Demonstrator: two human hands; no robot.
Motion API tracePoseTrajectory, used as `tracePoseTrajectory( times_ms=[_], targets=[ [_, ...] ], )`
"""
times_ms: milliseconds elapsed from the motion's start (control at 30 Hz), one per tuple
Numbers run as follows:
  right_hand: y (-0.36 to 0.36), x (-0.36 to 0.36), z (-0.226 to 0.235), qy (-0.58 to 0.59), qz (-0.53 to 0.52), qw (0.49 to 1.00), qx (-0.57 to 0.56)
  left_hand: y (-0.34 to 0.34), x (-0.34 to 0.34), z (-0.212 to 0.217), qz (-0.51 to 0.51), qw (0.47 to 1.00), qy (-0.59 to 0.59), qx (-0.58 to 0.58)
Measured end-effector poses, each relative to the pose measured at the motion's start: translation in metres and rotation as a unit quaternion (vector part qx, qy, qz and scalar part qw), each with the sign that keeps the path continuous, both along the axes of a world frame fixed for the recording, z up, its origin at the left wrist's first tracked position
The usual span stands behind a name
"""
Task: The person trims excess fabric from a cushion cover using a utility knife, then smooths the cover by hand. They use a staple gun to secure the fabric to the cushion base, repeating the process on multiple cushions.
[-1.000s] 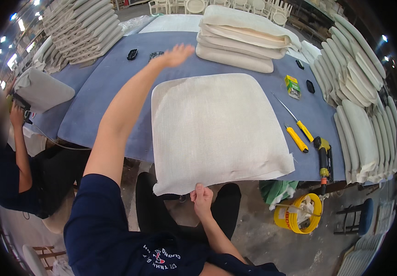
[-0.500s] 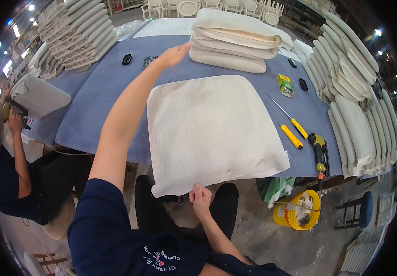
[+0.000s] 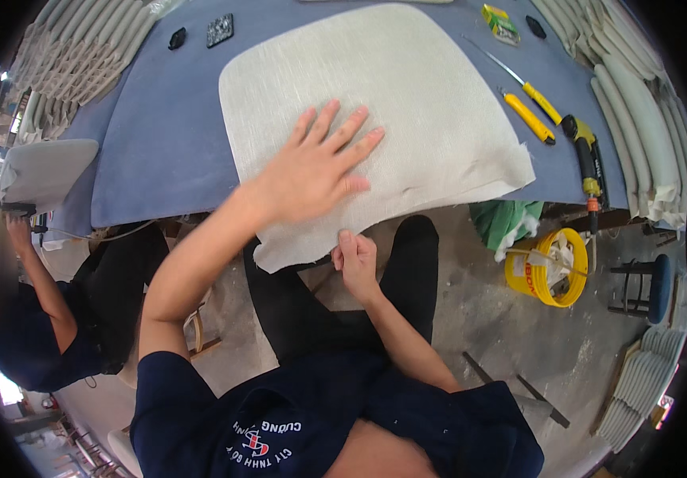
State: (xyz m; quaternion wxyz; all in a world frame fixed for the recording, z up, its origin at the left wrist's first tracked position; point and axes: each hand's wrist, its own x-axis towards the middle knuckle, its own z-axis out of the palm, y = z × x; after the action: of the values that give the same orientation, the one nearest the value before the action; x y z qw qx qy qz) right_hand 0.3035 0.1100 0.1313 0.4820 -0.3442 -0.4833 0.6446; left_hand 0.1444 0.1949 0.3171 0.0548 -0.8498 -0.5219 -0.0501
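A seat cushion covered in pale woven fabric lies on the blue table in front of me, its near side overhanging the edge. My left hand rests flat on its top, fingers spread and slightly blurred. Below the overhang, my right hand pinches the loose fabric edge between thumb and curled fingers. To the cushion's right lie a yellow-handled tool with a long thin shaft, a yellow utility knife and a yellow-and-black staple gun.
Stacked cushions stand at the left and right. A green-and-yellow box sits at the back right. Below the table edge are a green cloth and a yellow bucket. At left, another person works on a cushion.
My left hand has come back from beside the far stack and now lies on the cushion. The right hand keeps its pinch. The view has tipped downward.
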Motion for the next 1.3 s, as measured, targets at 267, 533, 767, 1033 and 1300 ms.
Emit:
tracePoseTrajectory(
  times_ms=[267, 533, 767, 1033, 1300],
  targets=[
    [0.017, 0.003, -0.018, 0.001, 0.008, 0.999, 0.046, -0.046, 0.024, -0.004, 0.074, 0.996, 0.037, -0.020],
    [0.020, 0.008, -0.018, -0.012, 0.020, 0.999, 0.036, -0.049, 0.040, -0.006, 0.090, 0.990, 0.098, -0.041],
    [0.100, 0.187, 0.136, -0.254, -0.189, 0.873, 0.371, -0.055, 0.036, -0.003, 0.099, 0.990, 0.087, -0.041],
    [0.297, 0.413, 0.147, -0.809, -0.308, 0.489, 0.108, -0.048, 0.038, -0.003, 0.048, 0.995, 0.086, -0.001],
    [0.134, 0.282, 0.190, -0.301, -0.330, 0.883, 0.140, -0.058, 0.024, -0.001, 0.053, 0.992, 0.118, 0.001]
  ],
)
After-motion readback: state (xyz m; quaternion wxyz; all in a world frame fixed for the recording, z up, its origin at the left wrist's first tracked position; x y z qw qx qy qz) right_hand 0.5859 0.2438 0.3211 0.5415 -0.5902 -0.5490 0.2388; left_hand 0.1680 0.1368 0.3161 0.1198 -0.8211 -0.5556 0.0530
